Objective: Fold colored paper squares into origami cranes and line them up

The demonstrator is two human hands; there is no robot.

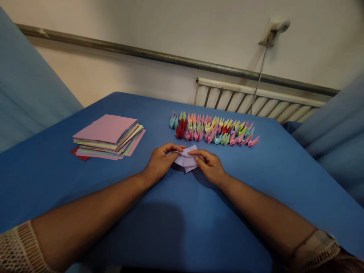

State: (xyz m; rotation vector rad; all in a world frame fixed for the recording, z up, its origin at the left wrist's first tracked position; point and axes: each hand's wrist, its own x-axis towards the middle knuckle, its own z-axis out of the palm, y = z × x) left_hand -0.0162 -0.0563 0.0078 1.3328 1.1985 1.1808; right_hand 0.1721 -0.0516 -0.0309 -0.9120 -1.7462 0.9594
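Paper (187,162), lilac and partly folded, sits pinched in left hand (159,161) and right hand (212,167); even pressure and aligned edges should keep creases crisp.

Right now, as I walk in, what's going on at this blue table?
A person's left hand and right hand hold a partly folded lilac paper over the blue table. A stack of coloured paper lies to the left; small folded paper figures stand in rows farther back.
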